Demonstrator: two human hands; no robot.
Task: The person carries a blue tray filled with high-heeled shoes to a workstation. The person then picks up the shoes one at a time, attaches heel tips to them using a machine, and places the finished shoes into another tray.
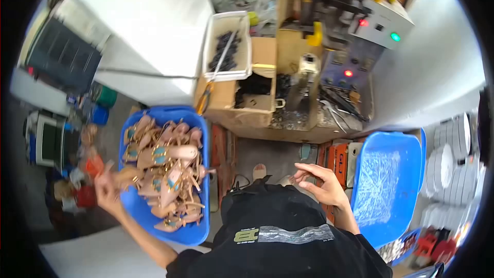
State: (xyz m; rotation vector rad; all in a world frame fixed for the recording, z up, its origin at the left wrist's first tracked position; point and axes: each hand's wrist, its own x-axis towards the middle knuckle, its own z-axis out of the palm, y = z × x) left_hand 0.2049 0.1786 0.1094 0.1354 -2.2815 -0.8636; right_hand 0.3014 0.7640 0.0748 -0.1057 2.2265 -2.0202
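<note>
My left hand [107, 191] is at the outer left edge of a blue basket [204, 195], its fingers slightly blurred and closed on a beige sandal [129, 177] that reaches over the rim. Heaped in that basket are many beige pointed sandals [172, 184], several with turquoise and gold ornaments. My right hand [324, 185] hovers in front of my body with fingers loosely stretched and apart, holding nothing. To its right stands a second blue basket [388, 185] with a whitish, scuffed bottom.
Ahead is a workbench machine with a control box [383, 23] and lit lamps. Pliers [334, 113] lie on its worktop. A white tray [230, 46] of small dark parts rests by a cardboard box [262, 92]. White stacked rolls [447, 159] stand at far right.
</note>
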